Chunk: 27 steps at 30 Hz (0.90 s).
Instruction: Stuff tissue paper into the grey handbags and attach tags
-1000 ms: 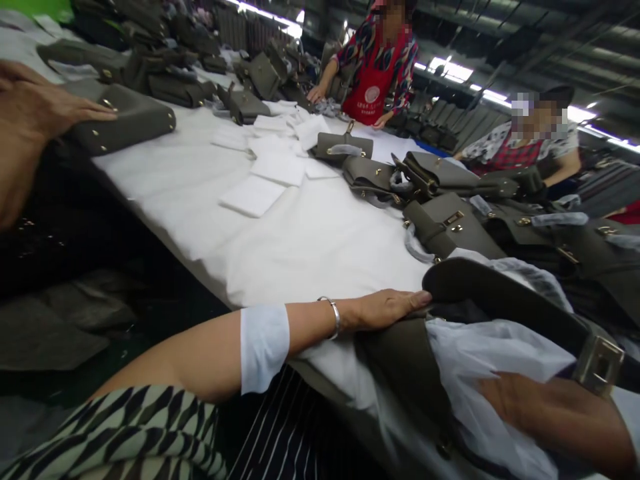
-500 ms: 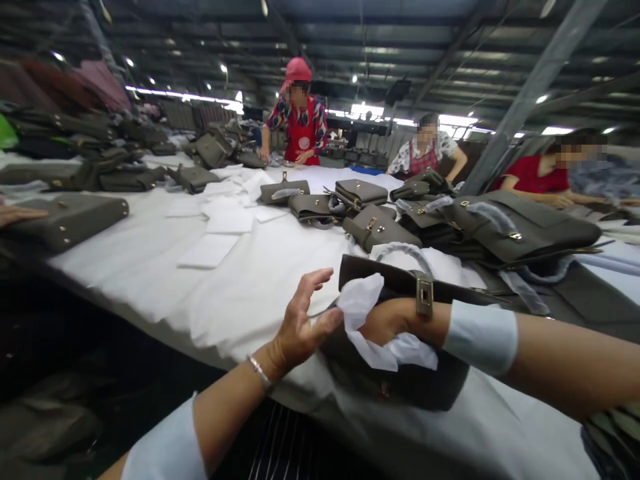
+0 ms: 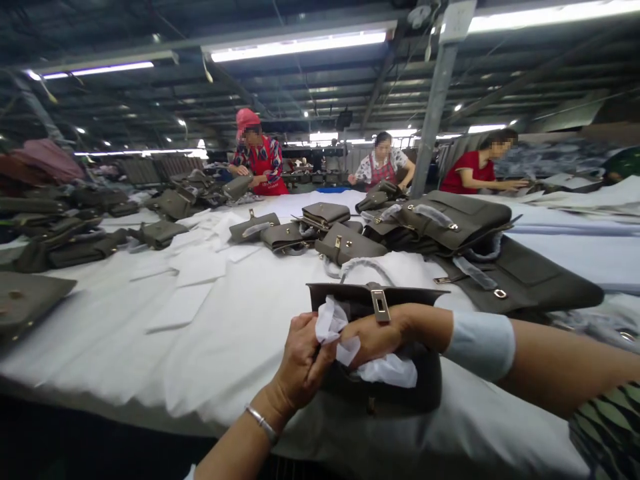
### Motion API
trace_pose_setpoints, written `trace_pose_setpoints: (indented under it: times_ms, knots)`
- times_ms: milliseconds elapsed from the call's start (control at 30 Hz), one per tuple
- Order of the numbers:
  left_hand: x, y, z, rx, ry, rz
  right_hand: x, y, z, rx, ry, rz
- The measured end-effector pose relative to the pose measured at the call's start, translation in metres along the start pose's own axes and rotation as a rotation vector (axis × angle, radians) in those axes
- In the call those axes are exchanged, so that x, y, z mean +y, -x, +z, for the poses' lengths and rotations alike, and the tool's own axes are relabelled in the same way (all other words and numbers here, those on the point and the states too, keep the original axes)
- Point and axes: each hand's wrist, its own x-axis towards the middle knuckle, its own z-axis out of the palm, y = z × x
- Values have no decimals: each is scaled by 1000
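Observation:
An olive-grey handbag [image 3: 395,393] with a gold clasp [image 3: 380,305] lies open on the white-covered table [image 3: 225,333] right in front of me. White tissue paper [image 3: 333,320] sticks out of its mouth. My right hand [image 3: 375,337] reaches under the flap, its fingers closed on the paper. My left hand [image 3: 303,360] grips the bag's left edge and touches the same paper. A silver bracelet [image 3: 263,423] is on my left wrist.
Several more olive handbags [image 3: 345,243] lie across the table, with a stack [image 3: 445,220] at the right and piles [image 3: 75,240] at the left. White paper sheets [image 3: 200,267] lie flat mid-table. Three people [image 3: 260,160] work at the far side. A steel pillar [image 3: 435,107] stands behind.
The camera has tilted up. My left hand went from open beside the bag to gripping its edge and the paper. My right hand has stayed inside the bag with the tissue.

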Motion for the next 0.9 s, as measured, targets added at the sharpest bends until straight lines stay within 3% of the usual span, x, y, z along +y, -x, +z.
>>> trace_pose_setpoints:
  times_ms: [67, 133, 233, 333, 433, 533, 667, 733, 833, 900]
  knots:
    - [3, -1, -5, -17, -26, 15, -14, 36, -6, -43, 71, -91]
    - [7, -4, -10, -40, -100, 36, -25, 74, 0, 80, 194, -135]
    - [14, -10, -14, -80, -269, 102, -23, 108, 29, 305, 343, -107]
    - [22, -16, -16, -130, -444, 166, -4, 103, 55, 553, 453, -80]
    - [32, -24, -17, -224, -566, 186, 5, 79, 55, 678, 588, 88]
    - [48, -35, -14, -357, -661, 223, -1, 61, 42, 651, 779, 286]
    - [70, -46, -5, -626, -722, 308, -10, 56, 39, 620, 852, 277]
    - [74, -50, -3, -738, -719, 252, -8, 57, 44, 663, 824, 266]
    - [69, -58, -9, -910, -742, 33, 0, 63, 48, 777, 789, 271]
    - [63, -66, -14, -963, -779, -63, 4, 71, 48, 793, 777, 197]
